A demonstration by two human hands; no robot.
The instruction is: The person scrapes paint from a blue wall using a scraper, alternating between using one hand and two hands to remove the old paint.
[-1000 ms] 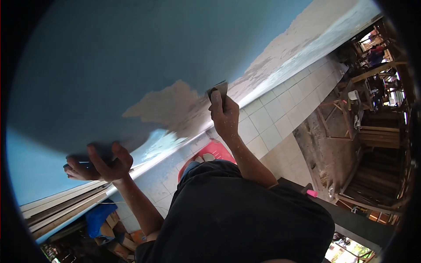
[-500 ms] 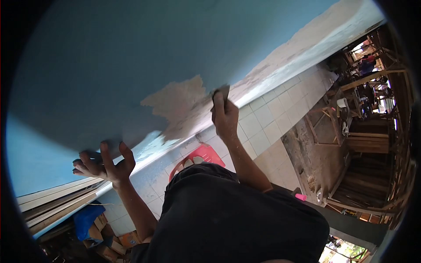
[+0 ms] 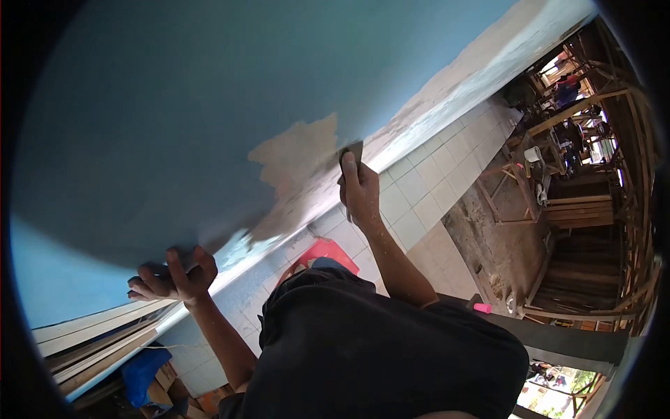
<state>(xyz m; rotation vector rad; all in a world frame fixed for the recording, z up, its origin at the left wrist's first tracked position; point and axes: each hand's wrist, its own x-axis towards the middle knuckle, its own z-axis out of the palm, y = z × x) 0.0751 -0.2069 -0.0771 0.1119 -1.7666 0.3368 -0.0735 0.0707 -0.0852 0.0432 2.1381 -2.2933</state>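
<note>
My right hand [image 3: 361, 197] is closed around a flat, dark-bladed scraper [image 3: 355, 151], its blade against the blue wall [image 3: 188, 119] close to the wall's lower edge. Just left of the blade, a bare patch [image 3: 296, 153] shows pale, rough plaster where the paint is gone. More bare plaster runs along the wall's base toward the upper right. My left hand [image 3: 178, 278] rests on the wall further left, fingers spread and partly bent, holding nothing. The scraper's handle is mostly hidden in my fist.
Below me is a red plastic stool [image 3: 328, 250] on the tiled floor [image 3: 412, 199]. Long boards [image 3: 98, 332] lie along the wall at the lower left, near a blue plastic sheet [image 3: 144, 373]. Wooden frames [image 3: 513, 192] and a pink cup [image 3: 482, 308] are on the right.
The view has shifted slightly, so the bare patch appears further right. The scraper sits a little nearer the patch. My left hand appears lower, still on the wall, its fingers less spread.
</note>
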